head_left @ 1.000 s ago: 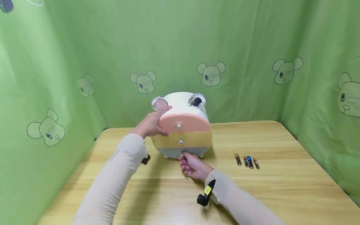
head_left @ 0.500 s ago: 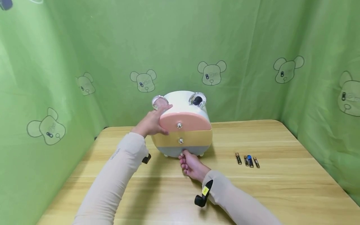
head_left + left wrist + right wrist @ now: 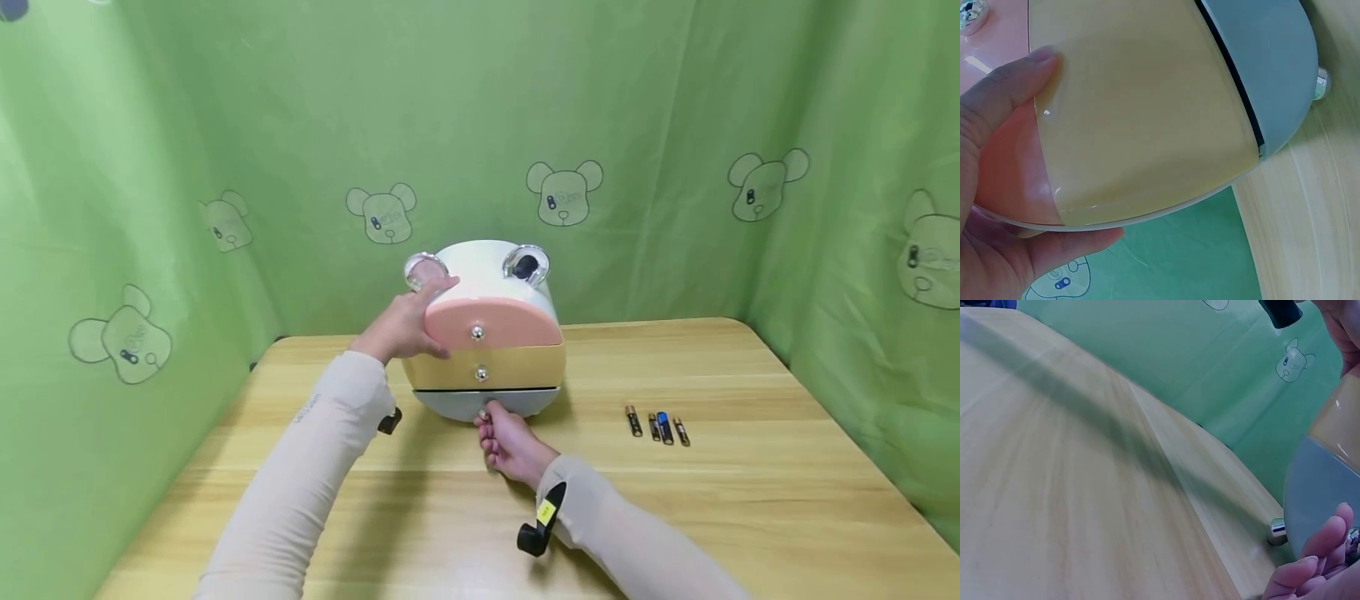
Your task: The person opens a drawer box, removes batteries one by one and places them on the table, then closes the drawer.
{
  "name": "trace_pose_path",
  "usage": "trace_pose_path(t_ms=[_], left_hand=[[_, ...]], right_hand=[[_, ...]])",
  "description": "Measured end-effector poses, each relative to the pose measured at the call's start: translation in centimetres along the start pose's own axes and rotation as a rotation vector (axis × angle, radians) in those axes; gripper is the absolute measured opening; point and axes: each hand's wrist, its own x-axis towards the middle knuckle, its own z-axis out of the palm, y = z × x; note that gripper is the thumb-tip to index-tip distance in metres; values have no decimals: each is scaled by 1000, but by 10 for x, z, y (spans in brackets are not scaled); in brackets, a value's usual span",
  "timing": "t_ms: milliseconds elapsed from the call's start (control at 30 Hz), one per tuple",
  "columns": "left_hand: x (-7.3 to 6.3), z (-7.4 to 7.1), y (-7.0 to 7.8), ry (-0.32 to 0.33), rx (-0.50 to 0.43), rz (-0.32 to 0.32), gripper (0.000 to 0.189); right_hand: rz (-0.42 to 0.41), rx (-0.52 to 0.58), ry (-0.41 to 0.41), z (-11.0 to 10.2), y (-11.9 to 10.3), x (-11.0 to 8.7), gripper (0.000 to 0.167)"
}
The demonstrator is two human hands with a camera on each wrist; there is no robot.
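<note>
A small rounded drawer cabinet (image 3: 476,267) with a white shell and two silver-rimmed ears stands on the table. Its fronts are a pink top drawer (image 3: 517,321), a yellow middle drawer (image 3: 435,372) and a grey-blue bottom drawer (image 3: 446,403). My left hand (image 3: 405,327) grips the cabinet's left side; in the left wrist view its thumb (image 3: 1041,65) presses on the front, with the fingers round the side. My right hand (image 3: 517,446) pinches the silver knob (image 3: 483,413) of the bottom drawer. A thin dark gap shows above that drawer, which stands slightly pulled out.
Several batteries, one of them a blue-ended battery (image 3: 665,427), lie on the wooden table (image 3: 750,500) to the right of the cabinet. A green curtain (image 3: 465,100) printed with bear heads surrounds the table at the back and sides.
The bottom drawer has come forward slightly, and a dark gap has appeared along its upper edge. My left hand keeps its place on the cabinet.
</note>
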Motion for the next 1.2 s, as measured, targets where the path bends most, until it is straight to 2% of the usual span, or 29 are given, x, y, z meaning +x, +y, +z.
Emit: trace_pose_path(t_ms=[567, 1200], left_hand=[[0, -2, -2, 4, -7, 2, 120], [-2, -2, 1, -8, -30, -12, 120]], right_hand=[[28, -43, -50, 2, 2, -14, 18], [21, -93, -115, -2, 10, -35, 21]])
